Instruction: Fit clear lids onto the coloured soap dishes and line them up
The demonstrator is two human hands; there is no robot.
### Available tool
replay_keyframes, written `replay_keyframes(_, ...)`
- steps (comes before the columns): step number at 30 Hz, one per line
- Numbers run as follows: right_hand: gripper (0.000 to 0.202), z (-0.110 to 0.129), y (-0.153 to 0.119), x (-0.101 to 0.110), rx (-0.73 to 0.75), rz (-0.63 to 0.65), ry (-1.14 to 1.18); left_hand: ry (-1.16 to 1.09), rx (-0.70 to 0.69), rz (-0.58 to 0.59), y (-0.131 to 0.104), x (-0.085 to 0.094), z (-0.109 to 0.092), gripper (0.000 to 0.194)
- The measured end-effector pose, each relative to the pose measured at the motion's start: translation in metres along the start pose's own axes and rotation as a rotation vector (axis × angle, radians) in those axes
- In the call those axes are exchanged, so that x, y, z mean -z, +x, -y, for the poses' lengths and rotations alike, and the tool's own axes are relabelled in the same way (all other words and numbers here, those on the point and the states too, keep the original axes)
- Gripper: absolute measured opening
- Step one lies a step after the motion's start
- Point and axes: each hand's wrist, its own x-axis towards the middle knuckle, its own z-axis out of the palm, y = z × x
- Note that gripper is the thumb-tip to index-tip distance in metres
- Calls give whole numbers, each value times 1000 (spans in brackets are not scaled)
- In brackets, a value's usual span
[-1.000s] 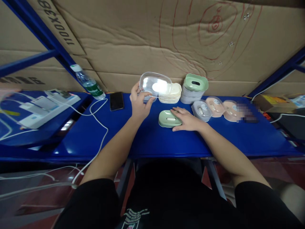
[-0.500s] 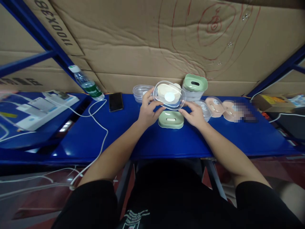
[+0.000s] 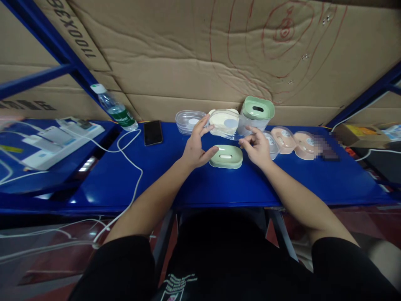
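Note:
My right hand (image 3: 257,146) pinches the right edge of a clear oval plastic container (image 3: 242,125), which is tilted above the table. My left hand (image 3: 199,144) is off the container, its fingers apart and thumb stretched out. A round pale sticker (image 3: 231,123) shows on the clear plastic. Partly visible through and behind it are cream-coloured pieces (image 3: 216,119). Just below and between my hands lies a pale green oval lid (image 3: 226,160) with a light slot in its middle.
Clear containers (image 3: 184,125) stand behind my left hand. A green-topped container (image 3: 252,109) is at the back, with peach containers (image 3: 283,142) to the right. A bottle (image 3: 120,115), a phone (image 3: 153,133), a white cable (image 3: 138,167) and a power strip (image 3: 62,144) are at left.
My left hand has let go of the clear container and opened. The container has turned in my right hand and shifted to the right, uncovering more of the cream pieces.

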Motion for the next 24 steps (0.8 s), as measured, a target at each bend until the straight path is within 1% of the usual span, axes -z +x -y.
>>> replay_keyframes(2,70,1,0,1,11,-4,8,-52,-37,-7,-2,-3,6,112)
replay_keyframes(4,70,3,0,1,21,-9,-1,-130,-30,-4,-3,-8,14,113)
replay_keyframes(7,68,5,0,2,10,-25,-35,-275,73,20,-3,-15,25,111)
replay_keyframes(10,64,7,-1,4,-7,-5,-83,-346,179,33,-1,-18,27,98)
replay_keyframes(12,65,8,-2,7,5,35,-126,-343,188,55,-1,-17,23,85)
replay_keyframes(14,73,9,-1,9,19,76,-164,-317,144,85,-1,-15,18,74)
replay_keyframes(16,84,9,0,12,37,125,-152,-245,60,126,-2,-11,15,70)
replay_keyframes(20,107,4,5,18,95,268,-16,-76,-153,223,2,-3,18,77)
replay_keyframes(22,118,3,7,21,110,341,6,-45,-193,233,4,1,23,79)
replay_keyframes(24,122,3,7,22,106,384,2,-26,-193,227,7,4,28,79)
